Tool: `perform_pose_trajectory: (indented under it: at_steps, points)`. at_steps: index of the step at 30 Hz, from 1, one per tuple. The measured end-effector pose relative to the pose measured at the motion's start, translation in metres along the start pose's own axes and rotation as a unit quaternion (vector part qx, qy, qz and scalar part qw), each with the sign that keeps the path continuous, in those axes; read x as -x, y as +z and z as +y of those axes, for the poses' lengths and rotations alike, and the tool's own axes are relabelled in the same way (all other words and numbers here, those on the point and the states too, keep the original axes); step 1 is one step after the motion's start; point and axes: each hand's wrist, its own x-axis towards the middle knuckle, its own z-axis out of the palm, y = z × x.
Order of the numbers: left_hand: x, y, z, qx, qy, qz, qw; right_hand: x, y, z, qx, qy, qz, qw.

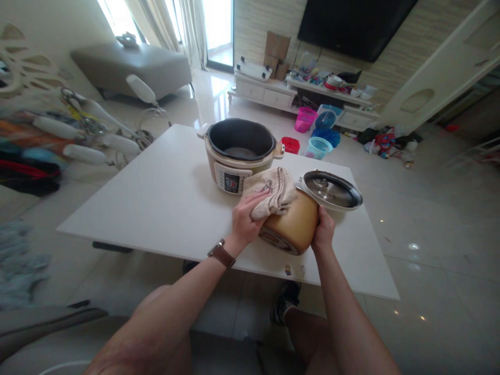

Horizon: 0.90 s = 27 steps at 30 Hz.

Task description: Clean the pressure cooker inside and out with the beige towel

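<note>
A gold-coloured inner pot (294,223) is tilted on its side above the front part of the white table (156,192), its base turned toward me. My right hand (324,229) grips the pot at its right side, by the rim. Pressed against the pot's upper left side is a beige cloth (273,191), with my left hand (250,216) closed on it. Behind the cloth stands the rice cooker body (230,161), uncovered, with a dark interior and a control panel facing me. The round lid (332,190) lies to the right, its metal inner side up.
Small stickers (288,270) are on the table's front edge. Beyond the table, a blue basket (318,147), a pink basket (305,120) and a red container (290,145) stand on the floor. A floor lamp (117,117) with several white heads is at the left.
</note>
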Motion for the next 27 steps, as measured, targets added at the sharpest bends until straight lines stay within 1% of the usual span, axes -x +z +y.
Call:
perform_pose_trajectory:
  at_steps: [2,4,6,8,10,11,13,16,18,21,24,27]
  points:
    - [-0.003,0.003,-0.003,0.031,-0.082,0.049,0.995,0.001,0.001,-0.001,0.002,0.005,0.014,1.000]
    - [-0.006,0.006,-0.009,0.073,-0.161,0.097,0.979,0.001,0.002,-0.002,-0.002,0.011,0.016,1.000]
    - [-0.008,0.008,-0.017,0.124,-0.236,0.136,0.954,0.000,0.002,-0.001,-0.005,0.018,0.013,1.000]
    - [-0.009,0.010,-0.026,0.178,-0.304,0.171,0.920,0.000,0.001,0.000,-0.006,0.024,0.015,1.000]
    - [-0.009,0.012,-0.033,0.216,-0.353,0.197,0.889,-0.001,0.001,0.001,-0.007,0.028,0.019,0.999]
    - [-0.009,0.012,-0.036,0.223,-0.365,0.203,0.881,0.000,0.001,0.001,-0.008,0.027,0.021,0.999]
    - [-0.009,0.012,-0.038,0.212,-0.366,0.200,0.884,0.002,0.002,0.001,-0.010,0.023,0.028,0.999]
    - [-0.009,0.010,-0.037,0.172,-0.346,0.183,0.904,0.006,0.007,-0.001,0.011,0.001,0.036,0.999]
    - [-0.009,0.007,-0.034,0.147,-0.331,0.181,0.914,0.008,0.011,-0.006,0.045,-0.031,0.028,0.998]
    - [-0.010,0.004,-0.028,0.123,-0.304,0.173,0.929,0.009,0.015,-0.017,0.107,-0.098,0.020,0.989]
    - [-0.009,0.004,-0.018,0.109,-0.263,0.138,0.949,0.010,0.013,-0.030,0.137,-0.128,0.026,0.982]
    - [-0.005,0.007,-0.006,0.078,-0.205,0.094,0.971,0.007,0.004,-0.037,0.141,-0.122,-0.002,0.983]
